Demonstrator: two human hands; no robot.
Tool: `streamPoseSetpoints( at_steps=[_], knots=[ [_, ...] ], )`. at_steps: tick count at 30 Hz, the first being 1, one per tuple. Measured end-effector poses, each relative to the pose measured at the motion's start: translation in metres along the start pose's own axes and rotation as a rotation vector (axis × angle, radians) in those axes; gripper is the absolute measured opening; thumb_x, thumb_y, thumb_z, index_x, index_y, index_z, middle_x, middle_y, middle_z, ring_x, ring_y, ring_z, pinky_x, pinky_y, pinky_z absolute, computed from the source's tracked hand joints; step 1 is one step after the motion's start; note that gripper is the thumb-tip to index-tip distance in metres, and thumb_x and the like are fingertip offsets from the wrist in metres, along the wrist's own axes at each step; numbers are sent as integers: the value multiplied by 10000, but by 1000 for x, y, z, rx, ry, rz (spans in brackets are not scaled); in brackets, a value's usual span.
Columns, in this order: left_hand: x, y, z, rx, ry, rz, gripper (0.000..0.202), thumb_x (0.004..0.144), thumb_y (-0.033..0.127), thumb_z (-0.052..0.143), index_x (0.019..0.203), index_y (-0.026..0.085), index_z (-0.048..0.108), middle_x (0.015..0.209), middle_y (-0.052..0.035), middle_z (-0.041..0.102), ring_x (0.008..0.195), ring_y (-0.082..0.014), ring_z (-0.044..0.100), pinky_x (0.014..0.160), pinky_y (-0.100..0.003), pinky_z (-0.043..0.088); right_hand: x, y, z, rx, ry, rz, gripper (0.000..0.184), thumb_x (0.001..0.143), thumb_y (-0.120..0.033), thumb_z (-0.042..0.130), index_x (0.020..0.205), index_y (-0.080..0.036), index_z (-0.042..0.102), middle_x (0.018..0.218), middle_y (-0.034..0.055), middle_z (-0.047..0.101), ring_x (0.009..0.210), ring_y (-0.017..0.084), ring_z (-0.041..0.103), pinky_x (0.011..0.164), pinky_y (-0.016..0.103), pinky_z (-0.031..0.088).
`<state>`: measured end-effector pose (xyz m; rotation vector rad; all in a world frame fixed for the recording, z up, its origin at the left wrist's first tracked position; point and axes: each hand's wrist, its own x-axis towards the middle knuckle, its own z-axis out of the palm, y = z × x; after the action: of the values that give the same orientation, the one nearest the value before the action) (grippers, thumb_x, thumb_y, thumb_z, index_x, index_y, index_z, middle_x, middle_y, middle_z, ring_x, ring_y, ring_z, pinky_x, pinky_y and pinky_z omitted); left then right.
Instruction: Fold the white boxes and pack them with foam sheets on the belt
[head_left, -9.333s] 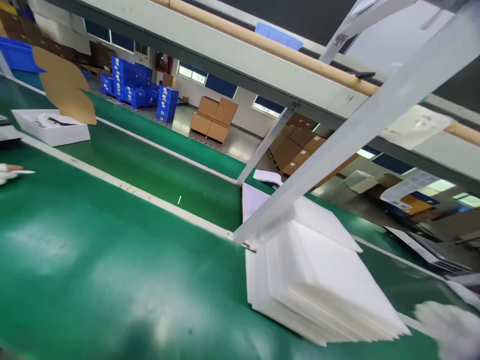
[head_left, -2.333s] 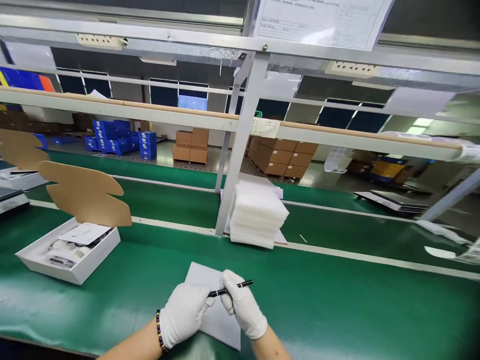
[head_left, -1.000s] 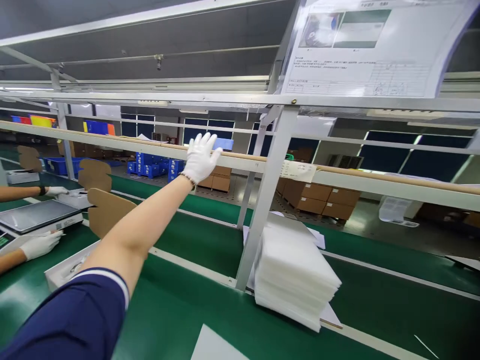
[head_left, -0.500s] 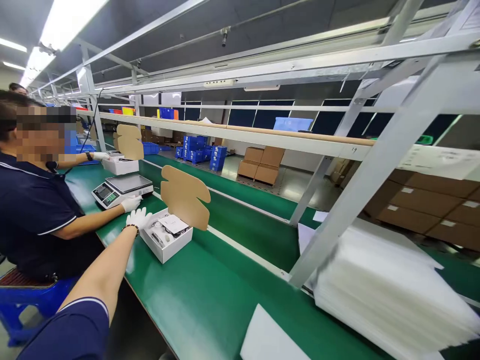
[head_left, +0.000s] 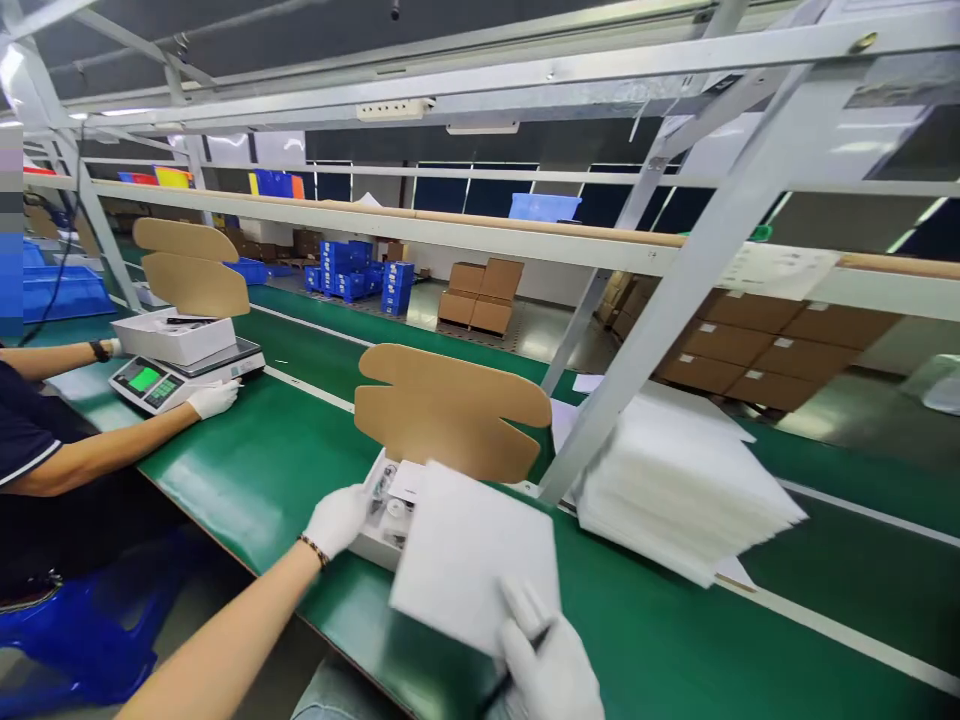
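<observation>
My left hand [head_left: 337, 522], in a white glove, grips the left side of an open white box [head_left: 373, 548]. The brown inner face of its raised lid [head_left: 450, 415] stands at the back. Inside I see a white card [head_left: 407, 481], a round white part [head_left: 394, 508] and other small parts; the rest is covered. A square white foam sheet [head_left: 480, 560] hangs tilted over the right part of the box, pinched at its near corner by my gloved right hand [head_left: 551, 655]. That hand is slightly blurred.
A stack of white foam sheets [head_left: 667, 480] lies right of a slanted metal post [head_left: 675, 290]. On the left, a co-worker's gloved hand [head_left: 214, 398] rests by a scale [head_left: 161, 385] bearing another open box [head_left: 180, 340]. The green bench [head_left: 292, 470] runs along a metal frame.
My left hand and the box have come nearer and to the right. My right hand has entered view with the foam sheet. The co-worker's box now sits on the scale.
</observation>
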<state>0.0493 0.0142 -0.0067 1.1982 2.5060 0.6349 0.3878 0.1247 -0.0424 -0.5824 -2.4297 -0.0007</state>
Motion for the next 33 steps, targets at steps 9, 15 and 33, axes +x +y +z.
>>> streamPoseSetpoints(
  at_steps=[9, 15, 33],
  knots=[
    [-44, 104, 49, 1, -181, 558, 739, 963, 620, 352, 1539, 159, 313, 1620, -113, 203, 1497, -309, 197, 1214, -469, 249, 37, 13, -17, -96, -407, 27, 499, 777, -234, 668, 1251, -94, 603, 1201, 224, 620, 1106, 350, 571, 912, 477, 520],
    [-13, 120, 77, 134, -82, 778, 799, 916, 618, 485, 1571, 255, 209, 1612, -104, 273, 1453, -329, 321, 1144, -477, 378, 37, 18, -14, 59, -205, 328, 707, 749, -495, 686, 1270, -38, 548, 1245, 252, 526, 1199, 392, 463, 1037, 534, 418],
    [77, 160, 2, -805, 289, 185, 890, 919, 715, 29, 1497, 117, 347, 1464, -167, 498, 1365, -310, 463, 1113, -465, 407, 84, 139, -75, 686, 828, 754, 397, 829, -589, 584, 939, -225, 472, 962, 47, 582, 921, 193, 576, 857, 371, 489]
  ],
)
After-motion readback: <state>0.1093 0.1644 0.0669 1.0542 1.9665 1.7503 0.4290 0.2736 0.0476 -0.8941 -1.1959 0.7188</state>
